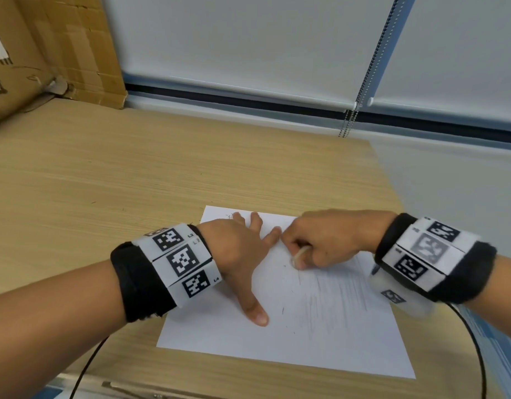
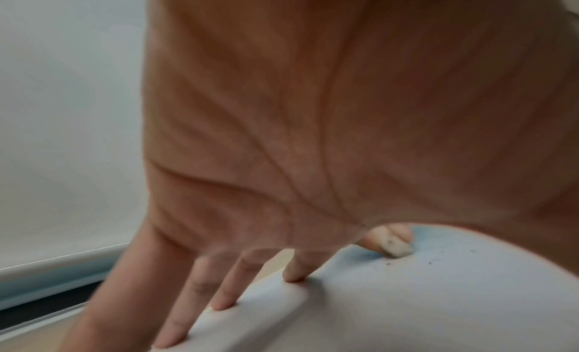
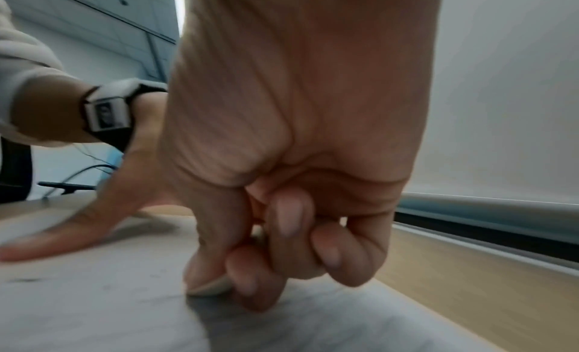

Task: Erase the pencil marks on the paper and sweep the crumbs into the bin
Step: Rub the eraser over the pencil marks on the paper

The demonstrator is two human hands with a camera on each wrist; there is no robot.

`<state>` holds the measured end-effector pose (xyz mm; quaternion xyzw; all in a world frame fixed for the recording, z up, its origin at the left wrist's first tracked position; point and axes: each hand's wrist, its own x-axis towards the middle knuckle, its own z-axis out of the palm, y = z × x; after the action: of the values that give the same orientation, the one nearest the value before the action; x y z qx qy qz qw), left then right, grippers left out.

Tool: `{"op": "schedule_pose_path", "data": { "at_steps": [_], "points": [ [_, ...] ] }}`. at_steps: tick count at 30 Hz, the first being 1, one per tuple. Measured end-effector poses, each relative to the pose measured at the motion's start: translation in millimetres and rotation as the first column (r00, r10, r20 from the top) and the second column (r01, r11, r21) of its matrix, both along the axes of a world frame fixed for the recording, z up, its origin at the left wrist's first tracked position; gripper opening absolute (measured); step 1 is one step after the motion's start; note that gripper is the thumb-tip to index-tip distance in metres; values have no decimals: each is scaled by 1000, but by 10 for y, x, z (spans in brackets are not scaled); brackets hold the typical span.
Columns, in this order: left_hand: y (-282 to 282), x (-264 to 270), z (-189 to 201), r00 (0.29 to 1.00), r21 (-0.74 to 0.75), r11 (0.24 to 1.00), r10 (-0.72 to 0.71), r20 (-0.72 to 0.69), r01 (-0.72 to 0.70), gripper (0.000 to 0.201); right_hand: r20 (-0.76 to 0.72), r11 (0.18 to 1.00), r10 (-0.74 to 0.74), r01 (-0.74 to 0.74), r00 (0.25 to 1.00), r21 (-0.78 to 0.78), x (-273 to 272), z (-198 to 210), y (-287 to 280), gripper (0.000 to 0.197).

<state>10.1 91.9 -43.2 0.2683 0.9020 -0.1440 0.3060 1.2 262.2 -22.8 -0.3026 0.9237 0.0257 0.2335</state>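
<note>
Right hand [image 1: 329, 240] pinches rounded eraser [image 1: 299, 256] on paper [image 1: 320, 335].

1. Desk [image 1: 104, 174]: light wood grain, runs back to the window wall.
2. Paper [image 1: 248, 338]: white sheet, flat on the desk near the front edge, slightly skewed, grey pencil smudges on its right half.
3. Cardboard box [image 1: 55, 47]: sits on the desk's far-left corner.
4. My left hand [image 1: 237, 249] rests spread on the sheet.

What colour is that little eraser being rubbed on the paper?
Off-white, smudged grey: the small eraser in the right hand shows best in the left wrist view.
</note>
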Motion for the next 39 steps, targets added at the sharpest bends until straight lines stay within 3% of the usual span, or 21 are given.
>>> {"op": "schedule_pose_path", "data": {
  "at_steps": [3, 8, 11, 13, 16, 21, 25, 30, 34, 39],
  "points": [
    [4, -8, -1, 1000, -1, 1000, 2, 9, -2, 150, -150, 998, -44, 38, 988, -41, -60, -11, 30, 27],
    [-4, -8, -15, 1000, 22, 1000, 0, 4, 0, 149, -40, 999, 17, -19, 999, -37, 69, -38, -73, 25],
    [3, -5, -7, 1000, 14, 1000, 1, 12, -1, 151, -110, 996, -40, 31, 993, -79, -100, -16, -55, 25],
    [-7, -2, -5, 1000, 24, 1000, -1, 12, 1, 149, -127, 998, 4, -12, 992, -67, -62, -40, -82, 23],
    [-15, 4, -11, 1000, 35, 999, -3, 8, 2, 144, -38, 995, 96, -97, 995, -36, 125, -57, -121, 24],
    [-3, -9, -20, 1000, 12, 1000, 1, 2, -1, 151, -148, 997, -37, 27, 988, -72, 10, -13, 17, 24],
    [-6, -5, -19, 1000, 17, 1000, 12, 9, -13, 150, -38, 998, 61, -62, 997, -16, 206, -70, -58, 20],
    [4, -3, -10, 1000, -1, 1000, 12, 3, -12, 150, -112, 999, -25, 22, 993, -30, 69, -1, 40, 22],
    [13, 5, -10, 1000, -13, 1000, 12, -5, -12, 150, -5, 999, 44, -44, 999, 9, 235, -37, 6, 21],
    [8, -7, -12, 1000, -14, 1000, 8, 1, -8, 150, -122, 999, -37, 34, 992, -28, 100, -11, 73, 26]
  ]
}}
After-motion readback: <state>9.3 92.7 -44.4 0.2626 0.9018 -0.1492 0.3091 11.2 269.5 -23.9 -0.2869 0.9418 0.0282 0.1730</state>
